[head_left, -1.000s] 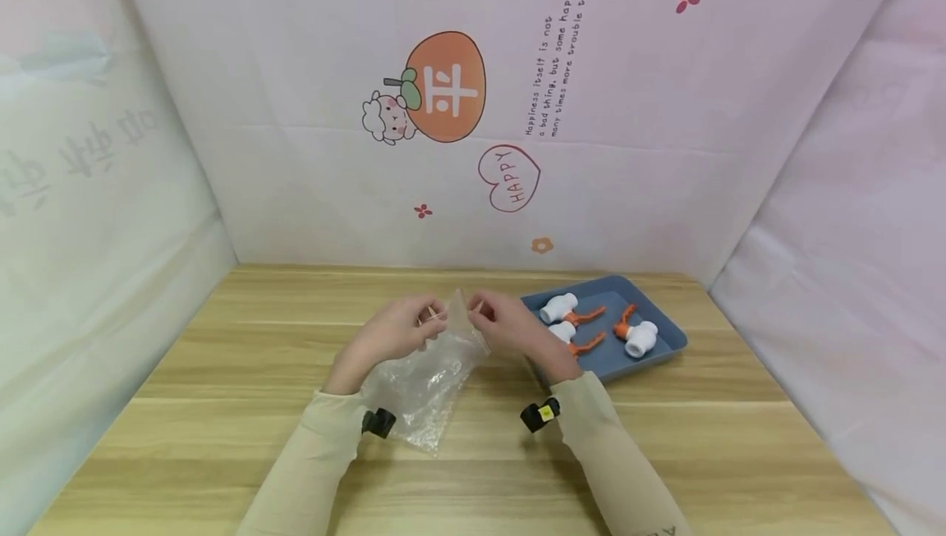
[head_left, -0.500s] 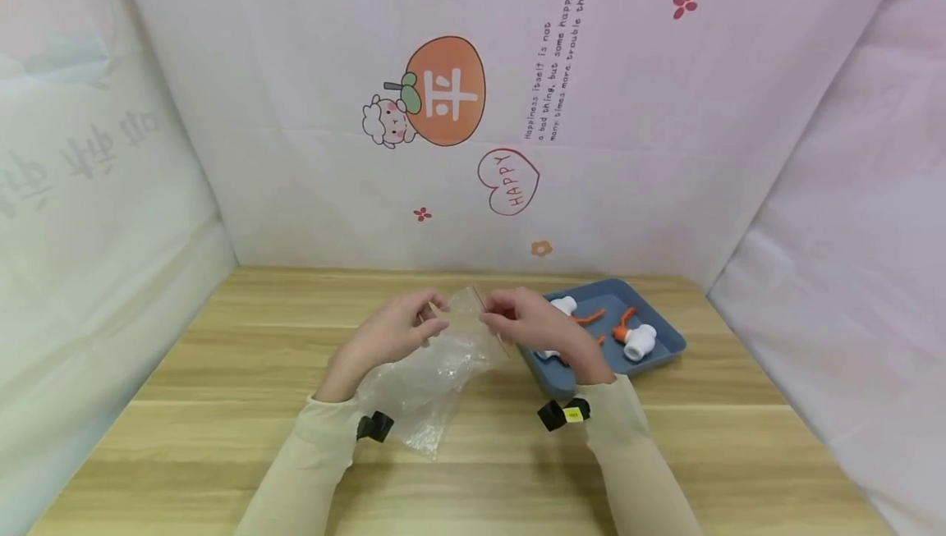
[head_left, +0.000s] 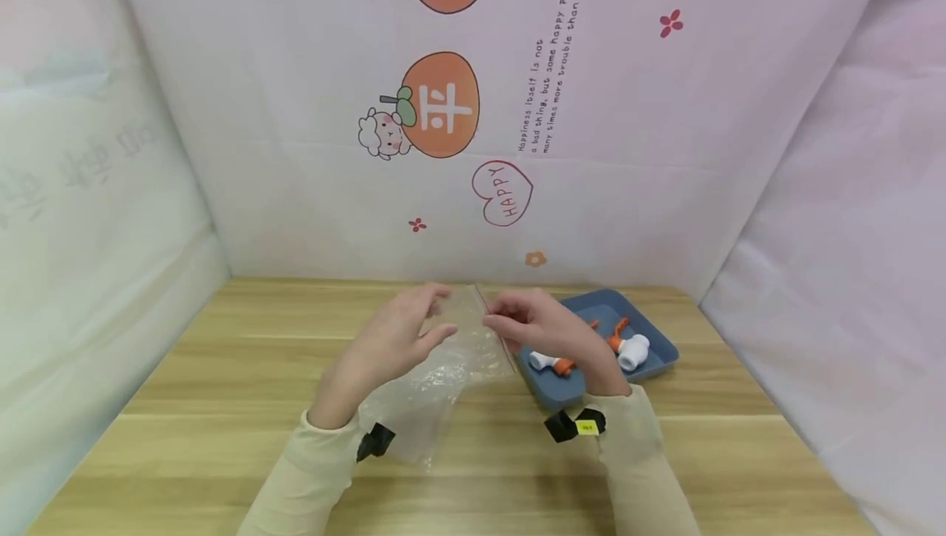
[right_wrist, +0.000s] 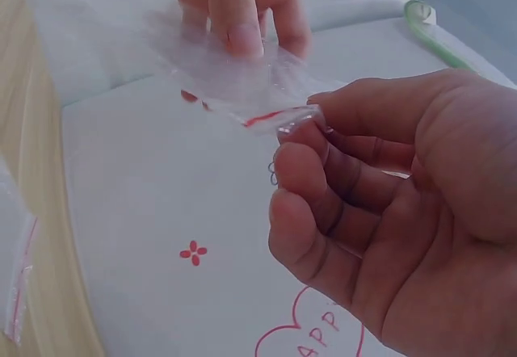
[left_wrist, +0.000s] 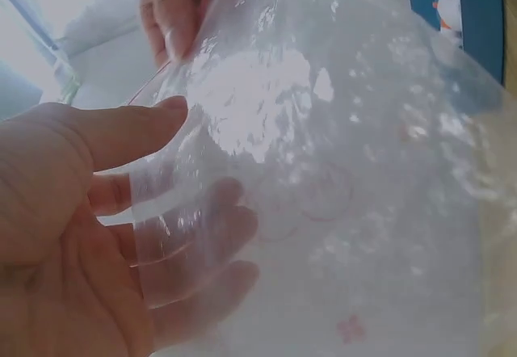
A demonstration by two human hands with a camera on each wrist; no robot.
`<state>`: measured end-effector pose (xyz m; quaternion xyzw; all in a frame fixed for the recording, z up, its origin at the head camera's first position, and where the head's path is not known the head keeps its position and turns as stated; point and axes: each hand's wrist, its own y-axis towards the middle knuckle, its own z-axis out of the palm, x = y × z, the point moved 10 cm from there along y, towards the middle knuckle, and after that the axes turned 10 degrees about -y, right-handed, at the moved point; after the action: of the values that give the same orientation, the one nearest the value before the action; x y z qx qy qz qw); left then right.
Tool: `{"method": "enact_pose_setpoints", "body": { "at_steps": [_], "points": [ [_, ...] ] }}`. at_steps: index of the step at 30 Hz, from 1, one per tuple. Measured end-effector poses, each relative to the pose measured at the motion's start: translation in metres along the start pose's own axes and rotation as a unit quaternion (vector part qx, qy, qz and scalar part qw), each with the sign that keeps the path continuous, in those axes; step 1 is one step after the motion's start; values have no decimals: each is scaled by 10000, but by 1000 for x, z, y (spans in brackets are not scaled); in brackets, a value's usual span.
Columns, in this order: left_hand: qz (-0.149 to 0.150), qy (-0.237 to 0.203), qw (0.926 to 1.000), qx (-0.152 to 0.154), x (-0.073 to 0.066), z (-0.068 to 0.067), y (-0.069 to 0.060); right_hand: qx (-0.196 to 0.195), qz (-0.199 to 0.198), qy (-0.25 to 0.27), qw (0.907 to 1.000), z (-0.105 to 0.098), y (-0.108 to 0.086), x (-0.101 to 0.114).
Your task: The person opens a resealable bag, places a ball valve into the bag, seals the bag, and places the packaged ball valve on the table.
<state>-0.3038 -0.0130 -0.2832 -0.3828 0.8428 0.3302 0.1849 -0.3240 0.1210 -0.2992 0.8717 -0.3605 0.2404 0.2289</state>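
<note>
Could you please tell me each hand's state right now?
Left hand: open, not gripping the clear bag.
Right hand: pinching the bag by its red-lined edge.

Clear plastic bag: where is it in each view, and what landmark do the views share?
Head: clear plastic bag, just below centre, between left hand and right hand.
Left wrist: centre and right side.
Right wrist: upper middle, pinched by right hand; red-edged plastic also at left edge.
Shared landmark: red seal line.

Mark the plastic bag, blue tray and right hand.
Plastic bag (head_left: 449, 370), head view, middle of the sheet.
Blue tray (head_left: 559, 396), head view, near corner wall.
Right hand (head_left: 548, 324), head view, middle of the hand.
</note>
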Motion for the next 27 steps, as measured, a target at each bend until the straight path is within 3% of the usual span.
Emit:
{"method": "enact_pose_setpoints", "body": {
  "at_steps": [7, 15, 23, 27],
  "points": [
    [492, -65, 9988, 31, -21, 3, 11, -285, -204, -71, 9994, -15, -8, 16],
    [599, -484, 9970, 13, -36, -3, 13, -471, -681, -84, 9965, -34, -19, 39],
    [1209, -839, 9868, -678, -47, -20, 13, -542, -845, -4, 9950, -41, -25, 49],
    [1413, -1078, 9804, -854, -47, -26, 12, -511, -849, -10, 9951, -40, -25, 48]
  ]
}}
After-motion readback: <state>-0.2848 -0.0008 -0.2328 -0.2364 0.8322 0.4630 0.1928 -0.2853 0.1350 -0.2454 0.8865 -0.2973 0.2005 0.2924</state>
